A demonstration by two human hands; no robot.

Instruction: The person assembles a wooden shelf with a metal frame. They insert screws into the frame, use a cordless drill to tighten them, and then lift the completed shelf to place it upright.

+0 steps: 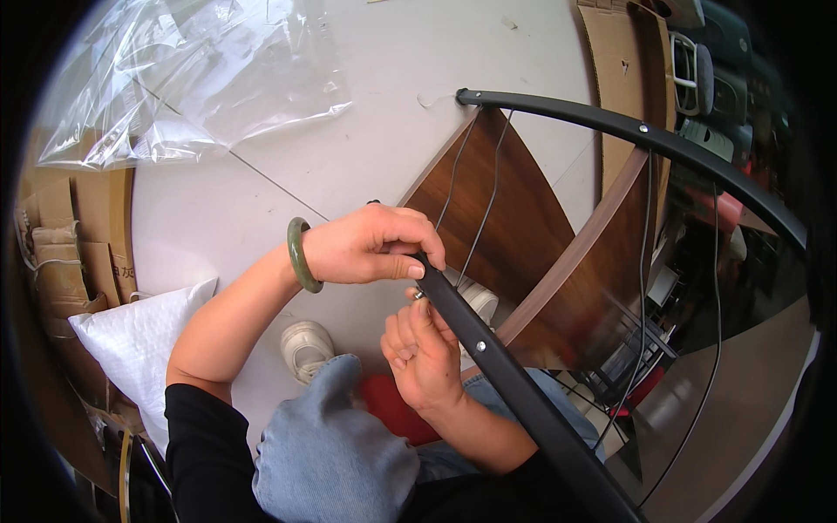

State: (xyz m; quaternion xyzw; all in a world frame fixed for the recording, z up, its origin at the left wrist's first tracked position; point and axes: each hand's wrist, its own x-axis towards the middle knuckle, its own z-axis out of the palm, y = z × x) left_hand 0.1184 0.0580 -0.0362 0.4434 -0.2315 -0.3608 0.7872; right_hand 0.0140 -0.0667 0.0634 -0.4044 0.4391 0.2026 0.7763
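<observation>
A black metal frame bar slants from beside my knees up toward the middle, with a shiny screw head set in its face. My left hand, below a green bangle on the wrist, is closed round the bar's upper end, thumb and fingers on opposite sides. Just under it my right hand pinches a small metal bolt against the bar's edge; the fingers partly hide it. Brown wood-grain shelf boards stand between this bar and a second, curved black bar. Thin black rods run between the bars.
Clear plastic wrapping lies on the pale tiled floor at the upper left. Flattened cardboard and a white padded bag are at the left. More cardboard leans at the upper right, beside piled stools and other goods.
</observation>
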